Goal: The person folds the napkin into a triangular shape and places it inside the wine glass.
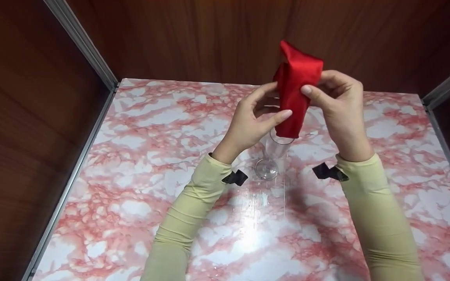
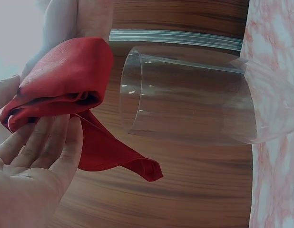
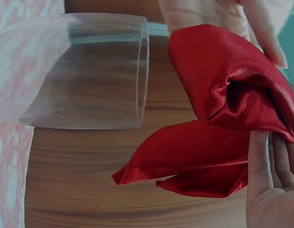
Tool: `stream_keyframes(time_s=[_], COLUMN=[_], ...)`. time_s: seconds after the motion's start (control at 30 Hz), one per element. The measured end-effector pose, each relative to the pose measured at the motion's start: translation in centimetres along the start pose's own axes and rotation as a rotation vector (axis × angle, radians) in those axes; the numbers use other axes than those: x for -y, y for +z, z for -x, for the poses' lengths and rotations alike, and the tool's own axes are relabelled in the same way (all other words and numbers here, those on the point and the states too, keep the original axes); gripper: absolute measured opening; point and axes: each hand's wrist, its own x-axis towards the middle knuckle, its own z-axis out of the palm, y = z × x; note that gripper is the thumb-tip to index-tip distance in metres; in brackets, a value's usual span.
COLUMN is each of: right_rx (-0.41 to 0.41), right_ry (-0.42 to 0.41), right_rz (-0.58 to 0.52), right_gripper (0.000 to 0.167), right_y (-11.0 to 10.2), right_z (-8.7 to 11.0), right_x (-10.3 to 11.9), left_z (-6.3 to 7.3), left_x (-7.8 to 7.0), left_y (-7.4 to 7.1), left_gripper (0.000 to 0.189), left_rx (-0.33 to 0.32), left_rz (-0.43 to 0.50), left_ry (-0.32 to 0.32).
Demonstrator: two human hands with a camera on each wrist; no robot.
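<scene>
A folded, rolled red satin cloth (image 1: 299,78) is held up between both hands, its loose pointed corners hanging off one side in the wrist views. My left hand (image 1: 250,121) grips its lower left part, thumb in front and fingers behind. Higher up on the right, my right hand (image 1: 344,109) pinches it between thumb and fingers. A clear stemmed glass (image 1: 277,148) stands upright on the table under the cloth. Both wrist views show a gap between the glass rim (image 2: 130,90) and the rolled lower end of the cloth (image 3: 232,76).
The tabletop (image 1: 139,164) has a glossy red-and-white marbled surface. Dark wood-grain panels (image 1: 190,43) rise behind it and at both sides, with metal strips (image 1: 80,35) along the corners. Small black pieces (image 1: 236,177) stick out from the yellow sleeves (image 1: 182,210) at the wrists.
</scene>
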Motion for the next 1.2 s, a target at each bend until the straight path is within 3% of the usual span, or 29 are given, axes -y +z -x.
stream_keyframes(time_s=[0.23,0.5,0.8,1.2], right_rx=[0.021,0.089,0.213,0.233], right_ry=[0.047,0.017,0.066,0.087], right_rz=[-0.015,0.079,0.069,0.065], right_gripper=[0.022,0.029,0.048,0.049], right_y=[-0.3,-1.0,-2.1,-2.4], right_z=[0.2,0.4,1.9,3.5], right_x=[-0.1,-0.4,-1.3,-3.1], left_z=[-0.5,-0.6,-0.3,0.4], left_x=[3.0,3.2,4.0,4.5], left_y=[-0.4,-0.1,-0.2,-0.2], left_gripper=[0.05,0.044,0.043,0.044], left_rx=[-0.001,-0.043,-0.083,-0.087], left_rz=[0.001,-0.015,-0.022,-0.019], left_ry=[0.05,0.053,0.094,0.051])
